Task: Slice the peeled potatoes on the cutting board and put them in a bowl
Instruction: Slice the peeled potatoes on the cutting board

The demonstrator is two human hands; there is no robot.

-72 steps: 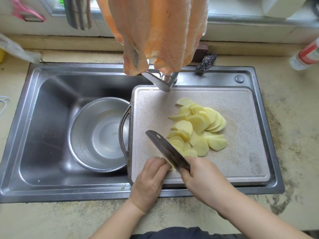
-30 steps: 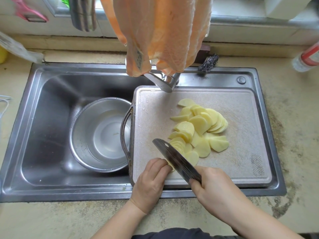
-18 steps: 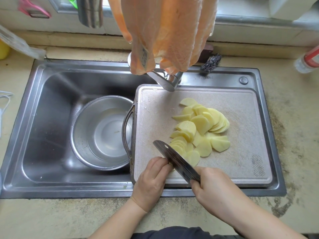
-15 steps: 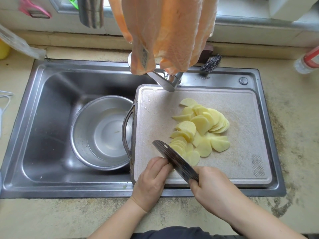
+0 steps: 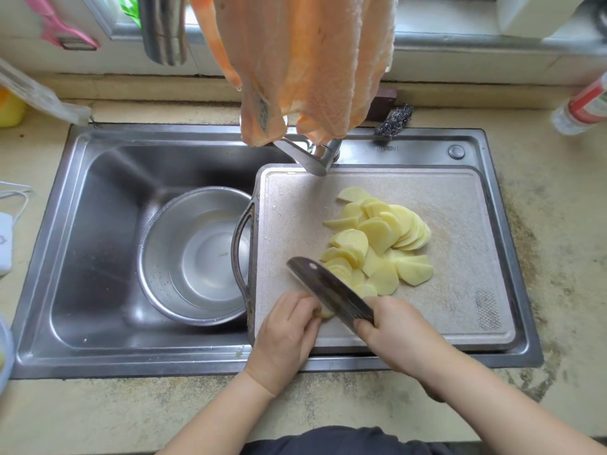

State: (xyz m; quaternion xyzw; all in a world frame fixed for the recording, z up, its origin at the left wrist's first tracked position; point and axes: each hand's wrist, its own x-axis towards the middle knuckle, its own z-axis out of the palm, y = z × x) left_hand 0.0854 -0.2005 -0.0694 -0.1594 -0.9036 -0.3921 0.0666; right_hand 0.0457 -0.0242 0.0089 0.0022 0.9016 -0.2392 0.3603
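The right hand [image 5: 399, 333] is gripping a dark broad-bladed knife [image 5: 328, 290]; the left hand [image 5: 285, 336] is pinching a small yellow potato end [image 5: 323, 312] beside the blade, pale slices [image 5: 381, 244] lying just beyond both hands on the beige cutting board [image 5: 460, 224].

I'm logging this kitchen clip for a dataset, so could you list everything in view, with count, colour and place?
potato slices: many, pale yellow, heaped on the board
cutting board: one, beige, over the sink's right side
bowl: one, steel, in the basin
sink: one, steel, set in the counter
knife: one, dark blade, over the near slices
cloth: one, orange, hanging above the tap
scourer: one, grey, behind the sink
bottle: one, red label, far right
left hand: pinning a small potato end
right hand: gripping the knife
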